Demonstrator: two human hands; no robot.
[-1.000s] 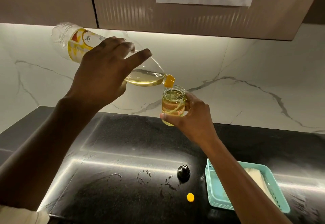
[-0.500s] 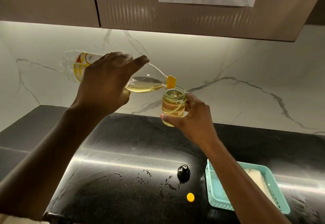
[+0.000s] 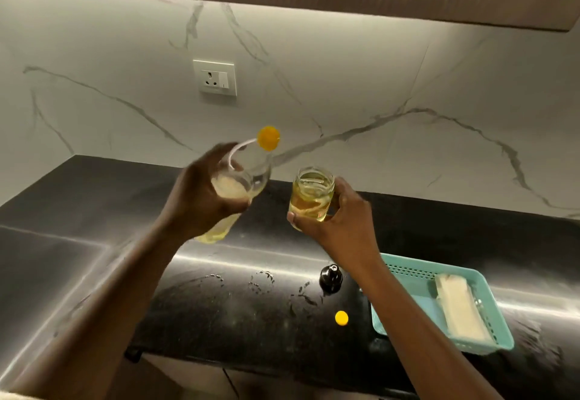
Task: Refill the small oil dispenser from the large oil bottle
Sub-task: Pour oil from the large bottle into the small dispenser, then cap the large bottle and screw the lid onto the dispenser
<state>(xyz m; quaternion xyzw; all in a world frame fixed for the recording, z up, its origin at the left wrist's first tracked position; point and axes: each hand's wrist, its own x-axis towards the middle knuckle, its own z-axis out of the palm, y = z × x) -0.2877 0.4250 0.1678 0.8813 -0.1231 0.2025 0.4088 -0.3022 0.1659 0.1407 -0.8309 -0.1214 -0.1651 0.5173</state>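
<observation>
My left hand point(image 3: 201, 198) grips the large clear oil bottle point(image 3: 248, 176), which now leans nearly upright, its orange neck point(image 3: 268, 138) pointing up and away from the dispenser. Yellow oil sits in its lower end point(image 3: 216, 233). My right hand point(image 3: 345, 217) holds the small glass oil dispenser point(image 3: 312, 195) above the counter; its mouth is uncovered and it is almost full of yellow oil. The dispenser's black spout top point(image 3: 330, 278) and a small orange cap point(image 3: 341, 318) lie on the black counter point(image 3: 219, 311) below.
A teal plastic basket point(image 3: 499, 341) with a folded white cloth point(image 3: 459, 308) stands at the right on the counter. Wet ring marks point(image 3: 260, 278) show near the black top. A wall socket point(image 3: 215, 77) is on the marble backsplash, under cabinets.
The large bottle has swung from a tipped pouring position over the dispenser back towards upright, and the pouring has stopped. My right hand still holds the dispenser in about the same place.
</observation>
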